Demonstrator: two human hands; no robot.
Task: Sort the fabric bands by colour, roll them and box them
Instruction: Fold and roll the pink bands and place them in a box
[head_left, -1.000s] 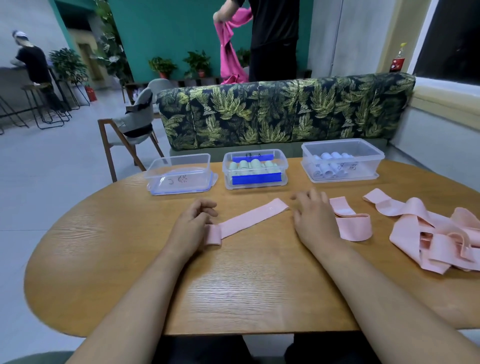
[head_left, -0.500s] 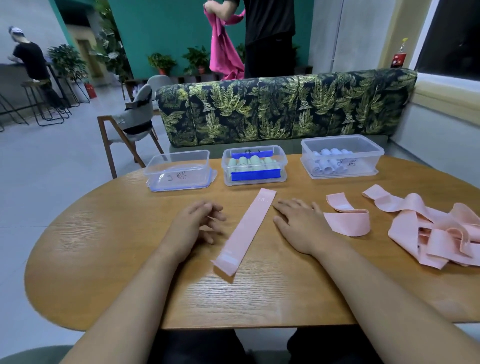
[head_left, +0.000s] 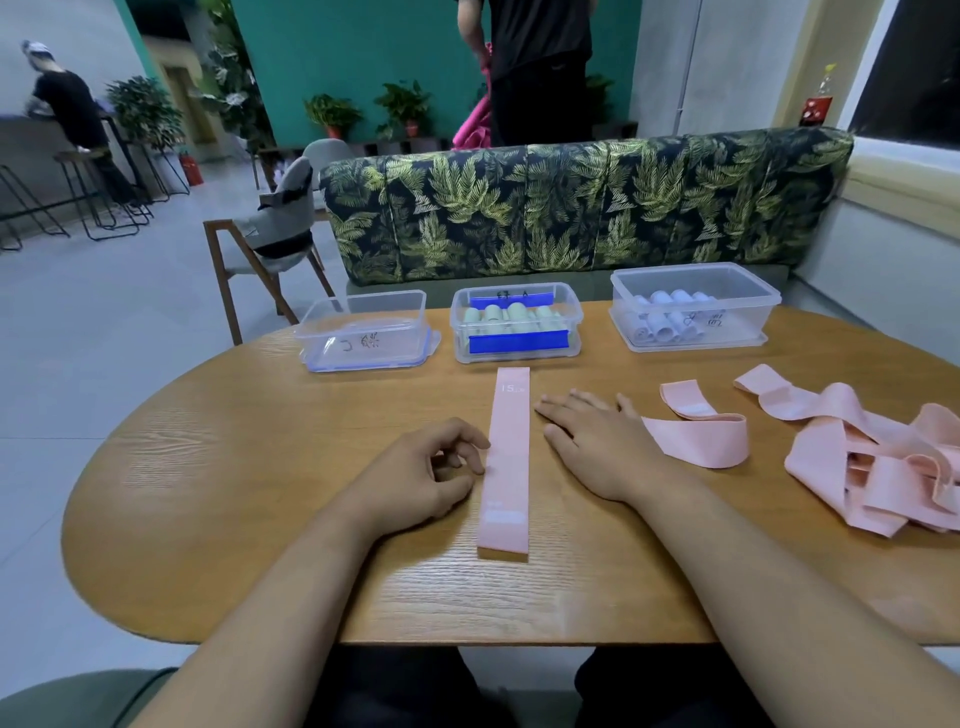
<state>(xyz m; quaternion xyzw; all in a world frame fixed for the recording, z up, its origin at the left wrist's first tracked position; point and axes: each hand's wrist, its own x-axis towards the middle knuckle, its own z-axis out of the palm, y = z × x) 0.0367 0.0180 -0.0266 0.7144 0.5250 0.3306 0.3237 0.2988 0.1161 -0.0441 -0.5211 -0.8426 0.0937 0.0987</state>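
Head view: the pink band (head_left: 506, 457) lay flat and straight on the table (head_left: 260, 493), between the hands. The left hand (head_left: 421, 478) had its grip loosely curled and empty, fingertips at the band's edge. The right hand (head_left: 597, 441) had its grip spread flat, just beside the band.

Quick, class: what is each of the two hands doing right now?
Left hand: loosely curled beside the pink band, holding nothing.
Right hand: open, flat on the table.

The pile of bands (head_left: 852, 467) at the right runs off the picture's edge. Handwriting on the left box (head_left: 332, 332), middle box (head_left: 458, 332) and right box (head_left: 753, 317) is too small to read. The far person (head_left: 540, 67) is cut off above the shoulders, with the legs hidden behind the sofa (head_left: 571, 208). Whether the looped band (head_left: 701, 441) reaches under the right hand (head_left: 597, 441) is unclear.
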